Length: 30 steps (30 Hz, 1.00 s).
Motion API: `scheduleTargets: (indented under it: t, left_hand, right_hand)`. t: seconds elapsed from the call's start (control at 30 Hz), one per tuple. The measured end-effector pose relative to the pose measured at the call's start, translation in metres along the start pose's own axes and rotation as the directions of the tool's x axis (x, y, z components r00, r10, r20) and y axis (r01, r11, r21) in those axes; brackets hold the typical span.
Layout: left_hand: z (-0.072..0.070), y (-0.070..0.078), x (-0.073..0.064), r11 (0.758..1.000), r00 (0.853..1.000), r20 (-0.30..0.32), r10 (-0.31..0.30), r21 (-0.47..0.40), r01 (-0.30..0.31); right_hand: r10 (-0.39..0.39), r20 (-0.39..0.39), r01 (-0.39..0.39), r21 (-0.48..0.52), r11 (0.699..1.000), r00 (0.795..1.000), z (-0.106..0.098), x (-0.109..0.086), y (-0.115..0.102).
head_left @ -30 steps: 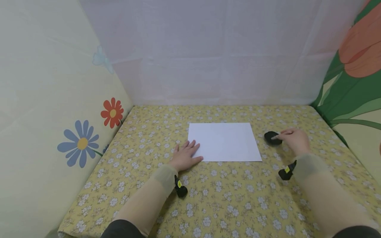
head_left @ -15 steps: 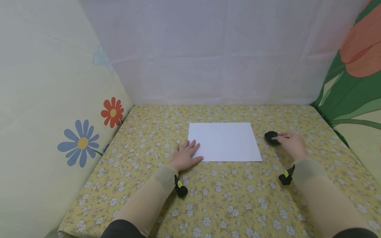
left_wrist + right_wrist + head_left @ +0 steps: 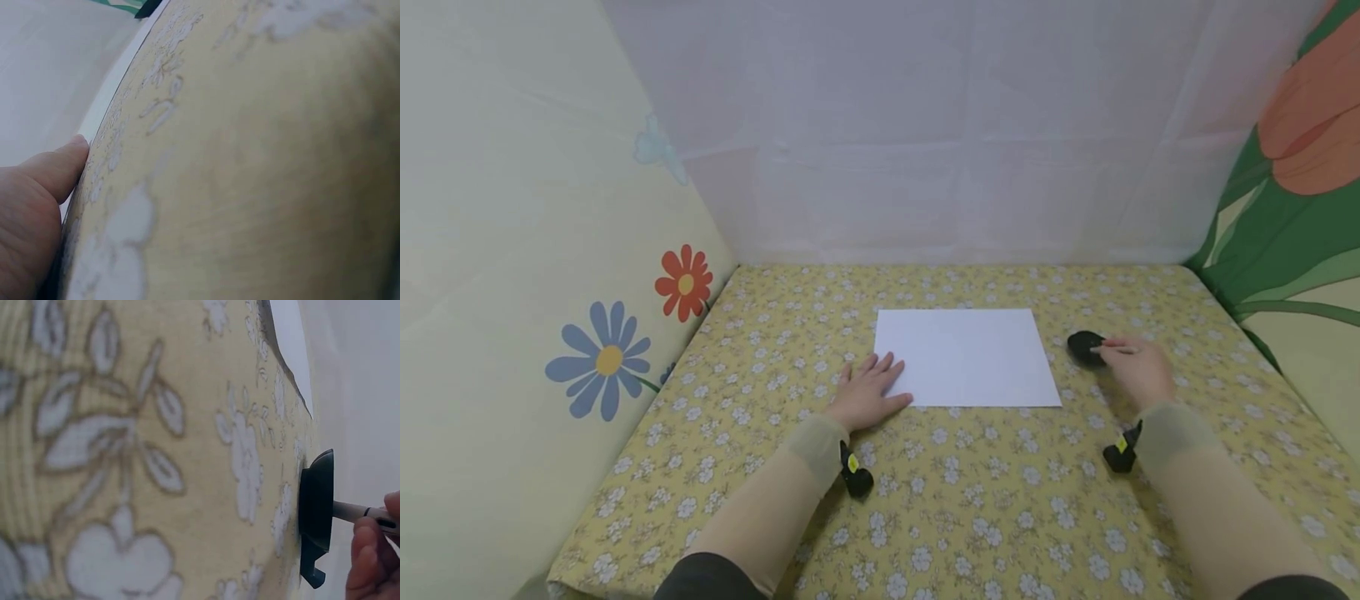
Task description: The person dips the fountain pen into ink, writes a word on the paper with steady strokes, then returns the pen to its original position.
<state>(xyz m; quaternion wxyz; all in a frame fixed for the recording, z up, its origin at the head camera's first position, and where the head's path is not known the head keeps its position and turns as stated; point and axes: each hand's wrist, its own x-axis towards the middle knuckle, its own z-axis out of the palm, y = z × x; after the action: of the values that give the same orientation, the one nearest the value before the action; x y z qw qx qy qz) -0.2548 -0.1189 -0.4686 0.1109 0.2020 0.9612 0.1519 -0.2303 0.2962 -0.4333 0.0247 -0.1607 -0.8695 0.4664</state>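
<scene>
A white sheet of paper (image 3: 973, 358) lies flat on the patterned tablecloth. My left hand (image 3: 867, 395) rests with spread fingers on its near left corner; in the left wrist view the thumb (image 3: 61, 164) lies along the paper's edge. To the right of the sheet stands a small black dish (image 3: 1084, 348). My right hand (image 3: 1144, 372) pinches a slim, pale, brush-like stick (image 3: 351, 511) between thumb and fingers. Its lower end reaches inside the dish and is hidden by the rim. Seen from the right wrist, the dish (image 3: 317, 503) sits on the cloth, apart from the fingers.
The yellow floral tablecloth (image 3: 992, 483) covers the table. A pale curtain (image 3: 925, 150) closes off the back. Printed flower panels flank the table, with a blue flower (image 3: 607, 361) on the left and a coral tulip (image 3: 1318, 125) on the right.
My right hand has come slightly lower and nearer, and the stick's angle has shifted while its end stays at the dish. The left hand and the paper hold their place.
</scene>
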Motion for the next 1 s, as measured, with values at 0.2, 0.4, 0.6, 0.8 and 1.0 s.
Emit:
scheduleTargets:
  t: [0.2, 0.4, 0.6, 0.8, 1.0]
  left_hand:
    - [0.0005, -0.0004, 0.0007, 1.000, 1.000, 0.004, 0.002, -0.007, -0.002]
    - [0.0005, -0.0007, 0.0009, 1.000, 1.000, 0.003, 0.001, -0.006, -0.001]
    - [-0.0016, 0.0000, -0.0004, 1.000, 1.000, 0.011, -0.004, -0.017, 0.004]
    - [-0.0004, -0.0008, -0.0001, 1.000, 1.000, 0.011, 0.000, -0.013, 0.000]
    - [0.0015, -0.0016, 0.0014, 1.000, 1.000, 0.000, 0.001, -0.019, -0.001]
  right_hand:
    - [0.029, -0.029, -0.027, 0.052, 0.998, 0.999, 0.0017, -0.0014, 0.0045]
    - [0.089, -0.095, -0.078, 0.116, 0.990, 0.992, 0.0032, -0.0018, 0.0064]
    - [0.133, -0.107, -0.093, 0.316, 0.944, 0.985, 0.0035, -0.0032, 0.0049]
    - [0.183, -0.156, -0.093, 0.460, 0.883, 0.971, 0.0048, -0.0039, 0.0035]
    - [0.254, -0.235, -0.090, 0.543, 0.835, 0.938, 0.0094, -0.0025, 0.0049]
